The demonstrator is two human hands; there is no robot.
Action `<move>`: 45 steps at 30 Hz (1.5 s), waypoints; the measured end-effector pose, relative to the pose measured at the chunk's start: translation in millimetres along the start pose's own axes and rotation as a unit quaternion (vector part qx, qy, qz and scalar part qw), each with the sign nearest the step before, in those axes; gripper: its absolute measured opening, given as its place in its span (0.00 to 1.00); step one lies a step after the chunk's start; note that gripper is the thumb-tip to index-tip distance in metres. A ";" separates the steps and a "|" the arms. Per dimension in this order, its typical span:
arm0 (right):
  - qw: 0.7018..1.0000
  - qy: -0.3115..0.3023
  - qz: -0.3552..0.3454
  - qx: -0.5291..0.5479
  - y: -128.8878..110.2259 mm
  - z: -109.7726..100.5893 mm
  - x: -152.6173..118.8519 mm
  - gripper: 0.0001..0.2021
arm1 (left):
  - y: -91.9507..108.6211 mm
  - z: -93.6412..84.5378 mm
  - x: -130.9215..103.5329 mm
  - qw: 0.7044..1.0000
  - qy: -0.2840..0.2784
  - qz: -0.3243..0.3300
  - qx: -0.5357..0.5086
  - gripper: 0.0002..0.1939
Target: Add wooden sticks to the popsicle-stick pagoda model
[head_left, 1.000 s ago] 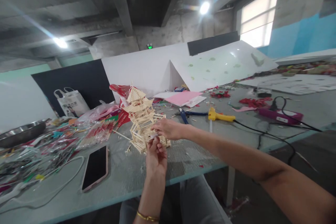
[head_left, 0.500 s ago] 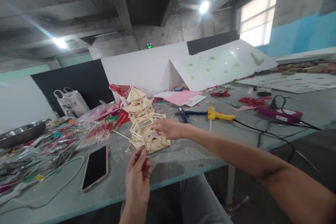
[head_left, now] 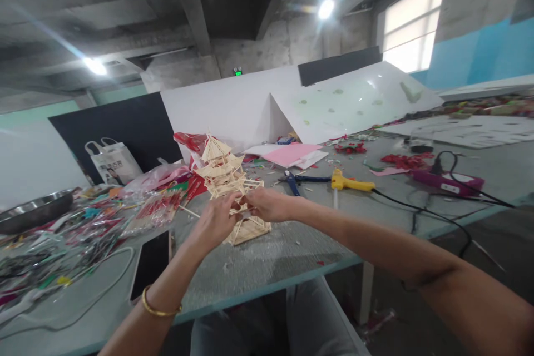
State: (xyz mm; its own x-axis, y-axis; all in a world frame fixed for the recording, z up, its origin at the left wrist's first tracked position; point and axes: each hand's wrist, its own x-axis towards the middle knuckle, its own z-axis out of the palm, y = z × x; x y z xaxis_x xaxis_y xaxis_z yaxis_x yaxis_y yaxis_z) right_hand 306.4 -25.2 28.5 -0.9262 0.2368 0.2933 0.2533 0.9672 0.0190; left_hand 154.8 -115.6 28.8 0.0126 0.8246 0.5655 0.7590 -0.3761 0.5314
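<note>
**Crowding the stick tower (head_left: 223, 169), left hand (head_left: 217, 219) and right hand (head_left: 270, 204) sat close together**

At the far left, a metal bowl (head_left: 37, 211) stood on the cluttered table (head_left: 200, 283). Next came a white tote bag (head_left: 114, 161) before a black panel (head_left: 137, 128), then a phone (head_left: 151, 261) lying flat, partly hidden by the left forearm (its wrist wore a gold bracelet (head_left: 161, 308)).

The left hand's fingers curled at the front of the tower; I could not tell whether they gripped anything. The tower stood on the table just ahead of the person, its lower middle covered by both hands. A small pale piece (head_left: 246, 213) showed beside the fingertips.

The right hand bent in from the other side, fingers curled, its grip also impossible to tell. Beyond it lay blue-handled pliers (head_left: 294, 182), a yellow glue gun (head_left: 354, 183) and, farthest right, a purple power strip (head_left: 448, 182).
</note>
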 end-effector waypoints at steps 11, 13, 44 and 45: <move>0.998 0.052 -0.009 0.018 4.2 -6.8 -10.1 0.13 | -8.7 12.5 6.7 0.997 -0.054 0.019 0.046 0.19; 0.994 0.101 -0.006 0.030 5.7 -15.3 -21.0 0.14 | -8.5 12.5 6.2 0.996 -0.065 0.017 0.066 0.21; 0.873 0.327 0.363 0.000 -8.1 3.3 -244.3 0.16 | -6.0 11.8 8.1 0.967 -0.146 0.001 0.211 0.25; 0.857 0.338 0.388 -0.013 -8.7 2.8 -248.8 0.17 | -6.2 12.2 7.7 0.966 -0.145 0.001 0.212 0.25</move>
State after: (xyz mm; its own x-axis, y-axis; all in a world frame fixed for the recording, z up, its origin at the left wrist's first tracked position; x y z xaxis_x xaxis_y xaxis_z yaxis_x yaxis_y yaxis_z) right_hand 533.9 -92.2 -47.3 -0.1046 0.6933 0.7131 0.7343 0.5373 -0.4147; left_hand 158.1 -101.9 22.2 0.1484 0.9310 0.3336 0.9569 -0.2204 0.1893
